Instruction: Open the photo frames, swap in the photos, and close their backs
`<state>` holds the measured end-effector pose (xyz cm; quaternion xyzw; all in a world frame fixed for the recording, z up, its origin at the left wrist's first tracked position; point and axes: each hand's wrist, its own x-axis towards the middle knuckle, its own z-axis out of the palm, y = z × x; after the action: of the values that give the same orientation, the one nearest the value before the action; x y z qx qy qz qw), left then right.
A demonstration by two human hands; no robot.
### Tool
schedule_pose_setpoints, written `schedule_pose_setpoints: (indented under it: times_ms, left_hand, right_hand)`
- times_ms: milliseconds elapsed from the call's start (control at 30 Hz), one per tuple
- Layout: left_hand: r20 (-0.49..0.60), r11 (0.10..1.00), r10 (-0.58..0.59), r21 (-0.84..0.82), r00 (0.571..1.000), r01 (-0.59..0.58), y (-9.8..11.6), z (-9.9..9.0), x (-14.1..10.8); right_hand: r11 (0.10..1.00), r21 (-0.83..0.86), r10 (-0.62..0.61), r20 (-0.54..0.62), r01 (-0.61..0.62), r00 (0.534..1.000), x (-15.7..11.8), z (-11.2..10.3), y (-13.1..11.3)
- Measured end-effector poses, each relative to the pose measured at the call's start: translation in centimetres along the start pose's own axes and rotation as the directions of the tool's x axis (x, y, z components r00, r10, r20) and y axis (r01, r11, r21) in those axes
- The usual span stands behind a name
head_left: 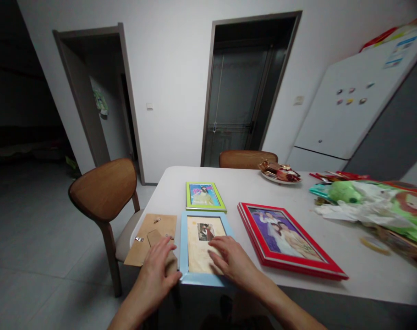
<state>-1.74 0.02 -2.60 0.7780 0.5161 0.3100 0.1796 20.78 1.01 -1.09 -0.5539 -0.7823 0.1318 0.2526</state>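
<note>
A light blue picture frame [183, 247] lies flat near the table's front edge, with a yellowed sheet and a small photo inside it. My right hand [234, 259] is over its right half, fingers bent and apart, touching or just above the sheet. On its left, a brown backing board [143, 227] with metal clips lies on the table. My left hand [158, 266] is over the board's right part, fingers loosely spread, with the thumb by the blue frame's lower left corner. Beyond the blue frame is a smaller lime green picture frame [205, 196].
Right of the blue frame lie stacked red picture frames [263, 256]. A plate of items [280, 173], a tape roll [375, 245] and a pile of bags [373, 201] are farther right on the white table [236, 185]. A wooden chair [105, 190] stands at the left.
</note>
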Motion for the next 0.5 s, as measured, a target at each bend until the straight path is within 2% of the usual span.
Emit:
schedule_pose_setpoints:
  times_ms: [100,200,333,400,500]
  left_hand:
    - [-0.052,0.966,-0.159,0.195,0.986,0.167,-4.2,-1.7,-0.7]
    - [-0.125,0.929,-0.23,0.266,0.965,0.256,-6.9,-2.4,-1.2]
    - [-0.182,0.931,-0.21,0.264,0.961,0.253,-7.3,-2.4,-1.1]
    - [-0.193,0.929,-0.209,0.266,0.959,0.256,-6.9,-2.5,-0.8]
    - [-0.233,0.923,-0.214,0.271,0.949,0.274,-6.1,-3.3,-0.5]
  right_hand:
    - [0.995,0.033,-0.095,0.023,0.095,0.995,0.7,1.0,-2.8]
    - [0.988,-0.02,-0.149,0.063,0.15,0.987,1.8,2.9,-5.8]
    - [0.983,-0.131,-0.12,0.079,0.13,0.99,3.2,5.7,-8.3]
    - [0.988,-0.1,-0.109,0.049,0.114,0.993,3.6,6.7,-8.5]
    - [0.997,0.039,-0.068,-0.023,0.069,0.997,3.9,7.3,-8.5]
